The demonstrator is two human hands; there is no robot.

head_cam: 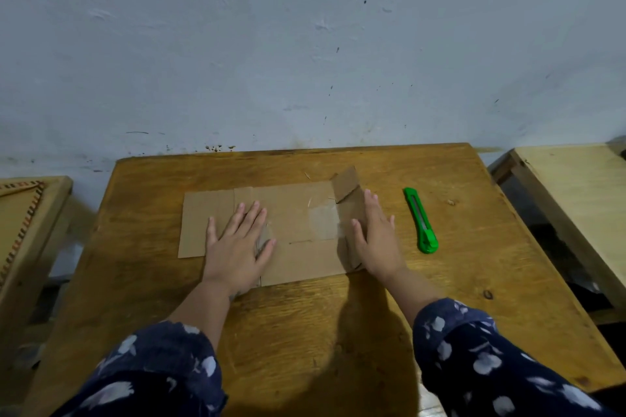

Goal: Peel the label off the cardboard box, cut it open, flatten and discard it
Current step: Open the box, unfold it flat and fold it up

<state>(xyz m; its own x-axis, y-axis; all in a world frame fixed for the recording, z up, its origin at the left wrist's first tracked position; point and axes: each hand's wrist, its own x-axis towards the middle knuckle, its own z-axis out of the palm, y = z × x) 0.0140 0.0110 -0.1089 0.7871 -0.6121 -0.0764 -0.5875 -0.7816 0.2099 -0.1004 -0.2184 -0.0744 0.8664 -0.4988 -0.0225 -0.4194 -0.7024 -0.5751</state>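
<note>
Cardboard box (291, 223) flattened, brown, taped, on wooden table (338, 315); your left hand (237, 244) splayed flat on it, right hand (377, 240) open, pressing right flap; neither grips.

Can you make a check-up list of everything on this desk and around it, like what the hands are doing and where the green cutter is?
Surface: wooden table, worn, bare apart from the job's things.
Job's things: cardboard box cut open and lying nearly flat, one right flap raised; clear tape patch on it. Green utility knife lies apart, right of the cardboard.
Clutter: nothing seen.
Grippers: left hand flat, pressing the cardboard; right hand pressing the right edge.
Cables: nothing seen.
Surroundings: scuffed grey wall; side tables either side.
</note>
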